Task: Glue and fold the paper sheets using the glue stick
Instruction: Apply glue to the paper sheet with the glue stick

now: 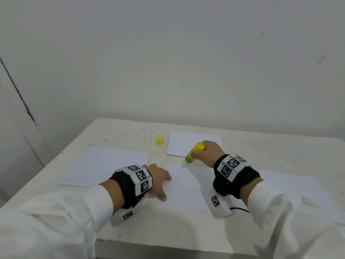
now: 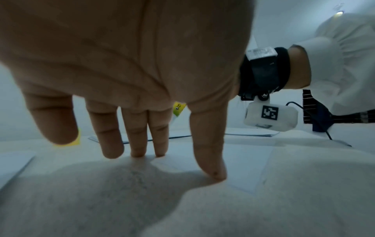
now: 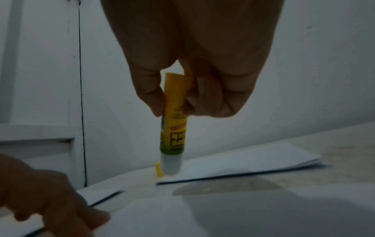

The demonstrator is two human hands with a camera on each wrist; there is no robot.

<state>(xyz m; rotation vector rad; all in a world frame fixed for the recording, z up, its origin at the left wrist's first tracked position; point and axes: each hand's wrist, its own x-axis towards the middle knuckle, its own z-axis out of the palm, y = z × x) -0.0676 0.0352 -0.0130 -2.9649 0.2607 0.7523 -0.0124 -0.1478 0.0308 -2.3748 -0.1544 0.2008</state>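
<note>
A white paper sheet [image 1: 188, 191] lies flat at the table's front centre. My left hand [image 1: 164, 186] presses its left edge with straight, spread fingers [image 2: 138, 144]. My right hand [image 1: 200, 149] grips an uncapped yellow and green glue stick [image 1: 194, 152], tilted with the glue end down. The glue end [image 3: 171, 168] hangs close over the sheet's far edge; I cannot tell if it touches. The stick's yellow cap [image 1: 160, 140] stands alone on the table behind, also seen in the right wrist view [image 3: 158, 171].
A stack of white sheets [image 1: 106, 163] lies at the left. A smaller folded sheet [image 1: 186, 141] lies at the back centre, just behind the glue stick. More paper [image 1: 291, 193] lies under my right forearm. The table [image 1: 121, 131] stands against a plain wall.
</note>
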